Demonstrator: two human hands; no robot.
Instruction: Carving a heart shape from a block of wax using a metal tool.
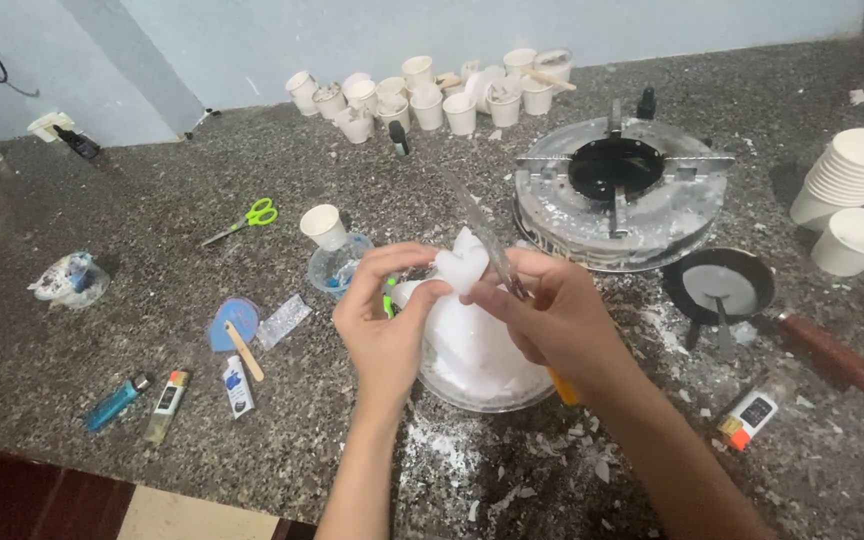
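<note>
**Trimming the wax heart over the bowl**

My left hand [384, 318] pinches a white wax heart [460, 266] between thumb and fingertips, closed on its left lobe. My right hand [553, 318] is closed round a knife [492, 243], blade slanting up and away, its lower part just beside the heart's right edge. I cannot tell whether steel touches wax. The heart sits in the air directly above the bowl [492, 398], which is heaped with white shavings.

Judgement on technique: keep the work over the bowl so shavings drop in (plenty of flakes already lie on the counter [252, 420] in front). Take thin passes with the blade leaning away from my left thumb; the piece looks brittle, so a light grip and shallow cuts should avoid snapping a lobe. Turn the heart, not the knife.

Nearby: stove [618, 195] behind the bowl, small pan [719, 285] to its right, green scissors [250, 218] well off to the left, paper cups [857, 180] stacked far right.
</note>
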